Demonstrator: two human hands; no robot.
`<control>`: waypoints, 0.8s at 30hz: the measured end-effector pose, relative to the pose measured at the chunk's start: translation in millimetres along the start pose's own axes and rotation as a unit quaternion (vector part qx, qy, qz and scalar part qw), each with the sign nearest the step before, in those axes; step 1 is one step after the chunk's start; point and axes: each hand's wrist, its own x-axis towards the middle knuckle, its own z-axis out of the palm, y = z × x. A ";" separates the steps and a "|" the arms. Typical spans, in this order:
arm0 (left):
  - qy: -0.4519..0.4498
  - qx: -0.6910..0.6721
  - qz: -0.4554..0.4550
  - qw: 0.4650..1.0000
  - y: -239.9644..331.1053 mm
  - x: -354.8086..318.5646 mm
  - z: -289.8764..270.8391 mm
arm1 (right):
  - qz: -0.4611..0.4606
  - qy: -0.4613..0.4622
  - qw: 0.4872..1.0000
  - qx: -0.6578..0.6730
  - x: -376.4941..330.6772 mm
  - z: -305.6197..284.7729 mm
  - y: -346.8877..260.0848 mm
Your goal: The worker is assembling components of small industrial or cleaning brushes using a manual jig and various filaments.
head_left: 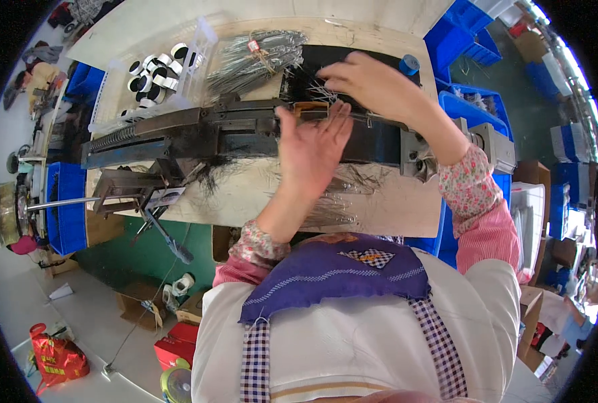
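My left hand (312, 151) is at the near side of a long dark metal bench machine (245, 127), thumb spread from the fingers and nothing visible in it. Beyond the machine, my right hand (366, 80) reaches leftward over a dark mat, its fingers loosely bent and apart. Just under those fingertips lie a few thin silver wires (322, 93) beside a heap of black bristles (299, 84). Between the two hands sits a small yellowish-brown block or tray (311, 107) on the machine. A bundle of twisted silver wires (252, 64) rests to the left of the bristles.
A clear plastic bin (205, 50) holds several white-and-black rolls (156, 74). A blue round spool or lid (409, 64) stands at the mat's right. More wires (332, 209) lie on the wooden table (386, 208) near me. Blue crates (474, 107) flank the right side.
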 end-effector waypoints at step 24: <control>-0.016 0.056 0.057 0.997 8.3 -17.3 -9.2 | 0.028 0.119 0.988 0.093 -1.1 6.1 -39.5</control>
